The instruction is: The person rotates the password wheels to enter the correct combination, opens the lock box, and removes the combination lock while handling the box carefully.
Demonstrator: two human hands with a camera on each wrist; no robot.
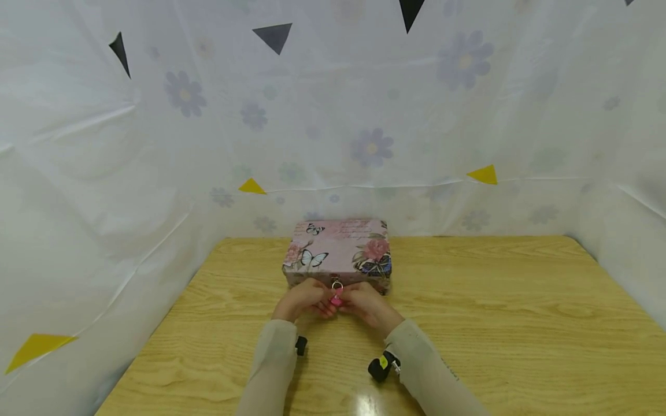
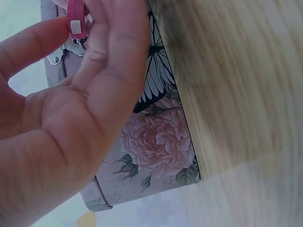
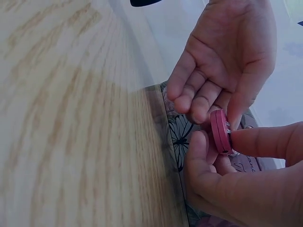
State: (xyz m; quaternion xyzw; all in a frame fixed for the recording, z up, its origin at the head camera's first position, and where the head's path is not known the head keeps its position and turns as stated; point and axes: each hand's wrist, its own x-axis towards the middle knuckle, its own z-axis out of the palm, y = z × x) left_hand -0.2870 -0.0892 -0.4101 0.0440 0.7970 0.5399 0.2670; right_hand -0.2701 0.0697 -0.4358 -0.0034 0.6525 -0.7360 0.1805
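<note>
A small pink padlock (image 1: 337, 299) with number dials is at the front of a flower-and-butterfly patterned box (image 1: 338, 245). Its silver shackle (image 1: 337, 285) stands up at the box's metal clasp (image 2: 56, 57). My left hand (image 1: 306, 299) pinches one side of the lock between thumb and fingers. From the other side my right hand (image 1: 370, 304) grips it, thumb on the dial face and fingers curled behind, as the right wrist view shows. Both hands meet just in front of the box, whose lid is closed.
The box sits near the back edge of a wood-grain table (image 1: 499, 312). Behind it hangs a pale flower-print sheet (image 1: 322, 115) with yellow and dark triangles. A black wrist strap (image 1: 382, 368) with a camera is on the right forearm.
</note>
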